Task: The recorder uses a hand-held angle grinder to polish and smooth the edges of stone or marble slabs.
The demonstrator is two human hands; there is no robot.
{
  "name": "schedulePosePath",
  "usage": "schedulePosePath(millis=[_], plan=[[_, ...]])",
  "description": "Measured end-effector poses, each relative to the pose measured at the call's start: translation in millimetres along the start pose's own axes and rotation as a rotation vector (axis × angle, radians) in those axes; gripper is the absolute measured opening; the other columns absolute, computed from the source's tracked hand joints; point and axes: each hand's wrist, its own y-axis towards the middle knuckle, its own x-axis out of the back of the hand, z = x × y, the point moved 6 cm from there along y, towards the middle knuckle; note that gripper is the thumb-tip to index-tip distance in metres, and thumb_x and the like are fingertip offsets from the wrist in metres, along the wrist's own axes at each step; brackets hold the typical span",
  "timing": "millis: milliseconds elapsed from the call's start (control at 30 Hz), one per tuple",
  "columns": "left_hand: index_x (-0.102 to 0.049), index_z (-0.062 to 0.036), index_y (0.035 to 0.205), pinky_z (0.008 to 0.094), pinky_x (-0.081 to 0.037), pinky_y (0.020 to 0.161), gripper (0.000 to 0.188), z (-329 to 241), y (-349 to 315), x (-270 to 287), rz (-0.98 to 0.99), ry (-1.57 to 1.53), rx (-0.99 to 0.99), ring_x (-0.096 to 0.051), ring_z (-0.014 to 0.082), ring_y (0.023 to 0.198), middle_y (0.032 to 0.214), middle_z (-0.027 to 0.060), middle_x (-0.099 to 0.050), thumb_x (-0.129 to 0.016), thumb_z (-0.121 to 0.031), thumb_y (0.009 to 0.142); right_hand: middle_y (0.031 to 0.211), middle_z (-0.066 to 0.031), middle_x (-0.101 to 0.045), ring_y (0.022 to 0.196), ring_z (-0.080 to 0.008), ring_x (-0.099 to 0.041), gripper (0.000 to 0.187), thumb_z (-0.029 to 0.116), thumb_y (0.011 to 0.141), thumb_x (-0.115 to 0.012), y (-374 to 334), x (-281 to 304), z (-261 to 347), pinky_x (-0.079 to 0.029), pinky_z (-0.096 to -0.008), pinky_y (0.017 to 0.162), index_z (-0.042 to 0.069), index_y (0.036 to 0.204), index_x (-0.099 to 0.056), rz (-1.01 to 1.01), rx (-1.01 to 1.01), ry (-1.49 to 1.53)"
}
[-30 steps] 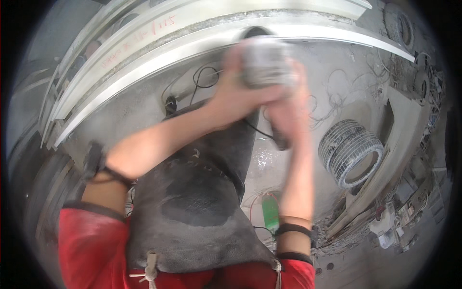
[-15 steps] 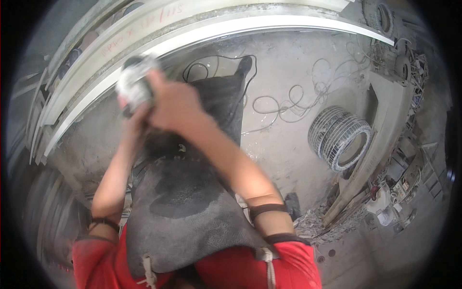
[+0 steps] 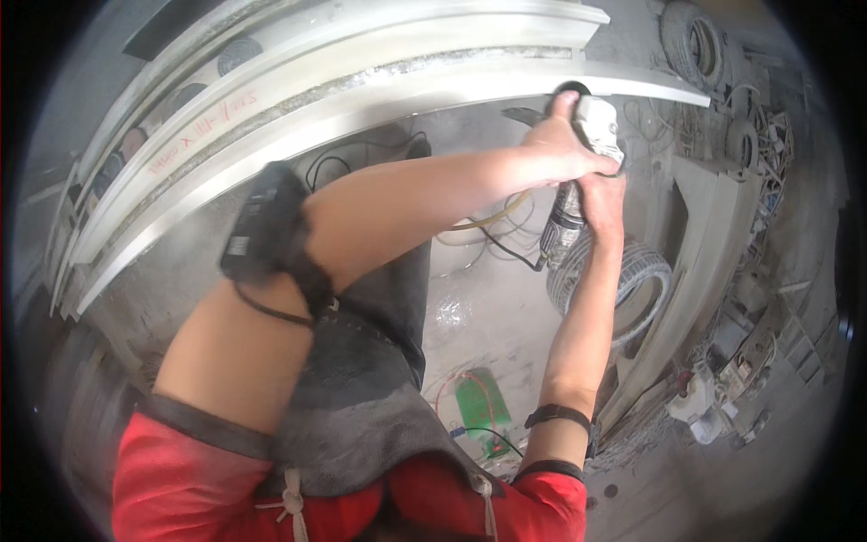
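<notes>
With both hands I hold an angle grinder (image 3: 598,126) with a dusty white head, near the right end of a long white moulding (image 3: 433,90). My left hand (image 3: 553,149) is closed on the head, its thumb up by the dark disc. Just below, my right hand (image 3: 603,200) wraps round the tool beside its grey body (image 3: 564,226). A black cord (image 3: 510,253) runs from the body's lower end. The disc is at the moulding's near edge; whether it touches cannot be made out. Red handwriting (image 3: 203,131) marks the moulding's left part.
Dusty tyres (image 3: 646,280) lie on the floor below my right forearm, and another tyre (image 3: 694,45) is at the far right. A long beam (image 3: 695,271) runs along the right, with scrap beyond. A green object (image 3: 481,397) lies on the floor near me. A dark apron (image 3: 361,397) hangs before me.
Both hands have carried the angle grinder from the moulding's left part to near its right end. My left arm now reaches across. The green object and the tool's body have come into view.
</notes>
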Motion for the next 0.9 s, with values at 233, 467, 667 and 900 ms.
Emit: schedulePosePath(millis=[233,467,667,900], plan=[[-0.016,-0.0041,0.157,0.0234,-0.044,0.043,0.094,4,-123,95,0.207,0.082,-0.068,-0.063,0.0149,0.053,0.095,0.0171,-0.071,-0.072,-0.041,0.091,0.115,-0.011,-0.066,0.098,-0.0201,-0.065,0.073,0.01,0.07,-0.088,-62,-64,13,-0.053,-0.0323,0.087,0.0,0.131,-0.05,-0.04,0.088,0.04],[-0.03,-0.0127,0.155,0.0198,-0.042,0.044,0.047,72,-312,212,-0.238,-0.29,-0.27,-0.048,0.0056,0.045,0.078,0.0097,-0.069,-0.035,-0.015,0.109,0.094,-0.0088,-0.07,0.08,-0.0205,-0.069,0.031,0.002,0.079,-0.075,-165,-162,71,-0.056,-0.0338,0.072,-0.001,0.108,-0.067,0.107,0.134,0.354],[-0.042,-0.0017,0.142,0.0305,-0.056,0.084,0.055,104,-363,226,-0.287,-0.248,-0.268,-0.068,0.0177,0.091,0.099,0.0124,-0.067,-0.064,0.002,0.092,0.111,-0.0084,-0.068,0.097,-0.018,-0.066,0.063,0.003,0.066,-0.089,-206,-221,130,-0.054,-0.0323,0.086,0.0,0.121,-0.059,0.149,0.268,0.429],[-0.061,0.0002,0.126,0.0373,-0.053,0.091,0.057,24,-355,202,0.123,0.082,-0.704,-0.067,0.0225,0.102,0.115,0.015,-0.069,-0.082,-0.016,0.075,0.117,-0.0093,-0.066,0.103,-0.0172,-0.063,0.074,0.01,0.065,-0.09,-255,-222,218,-0.052,-0.033,0.089,-0.001,0.13,-0.056,0.147,0.462,0.336]])
